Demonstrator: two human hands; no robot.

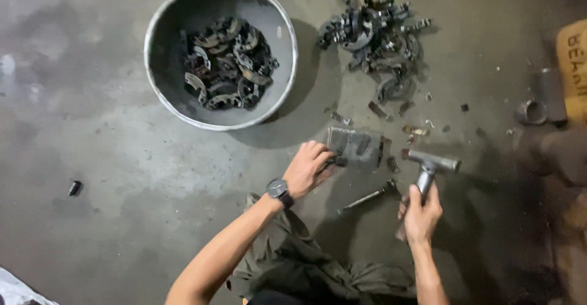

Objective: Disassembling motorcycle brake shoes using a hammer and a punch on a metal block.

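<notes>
- Olive-green trousers (293,262) are seen nearest the camera, at the bottom edge, with both bare forearms reaching out over them.
- On the left wrist a dark watch (279,190) is worn.
- The left hand (307,169) is laid at the near-left edge of a flat metal block (356,148) on the concrete floor (92,158); its grip is pinched on a small dark piece (337,160), possibly a bit of brake shoe.
- The right hand (420,214) is wrapped tight round the handle of a metal hammer (430,168), whose head is held just right of the block.
- A thin metal rod (365,199) is left lying on the floor between the two hands.
- Curved brake shoes are heaped in a round metal basin (160,72) well beyond the left hand.
- A loose pile of similar parts (376,36) is spread on the floor beyond the block.
</notes>
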